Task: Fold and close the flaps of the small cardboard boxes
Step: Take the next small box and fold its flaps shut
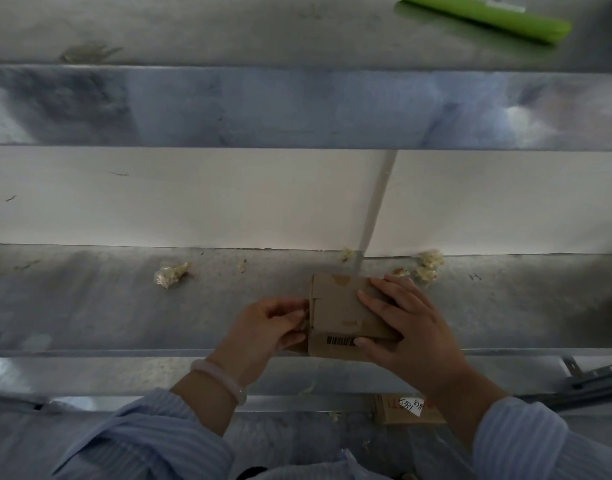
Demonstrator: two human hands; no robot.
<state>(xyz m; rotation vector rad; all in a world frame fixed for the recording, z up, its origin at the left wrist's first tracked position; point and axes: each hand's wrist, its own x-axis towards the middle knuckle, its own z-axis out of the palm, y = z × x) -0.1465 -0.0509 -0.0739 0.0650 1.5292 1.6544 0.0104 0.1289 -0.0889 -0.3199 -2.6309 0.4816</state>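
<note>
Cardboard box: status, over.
Right hand grips cardboard box; left hand pinches its left end. Closure unclear. Crumpled scraps lie just beyond box.

- My right hand [406, 327] covers the right end of the cardboard box [339, 313] it grips; the flaps there are out of sight.
- My left hand [270, 327] pinches the box's left end, its curled fingers hiding it.
- The barcode [341, 340] is too small to read.
- The green roll [488, 17] runs off the top edge.
- A second box [391, 412] lies partly behind my right arm [471, 403].
</note>
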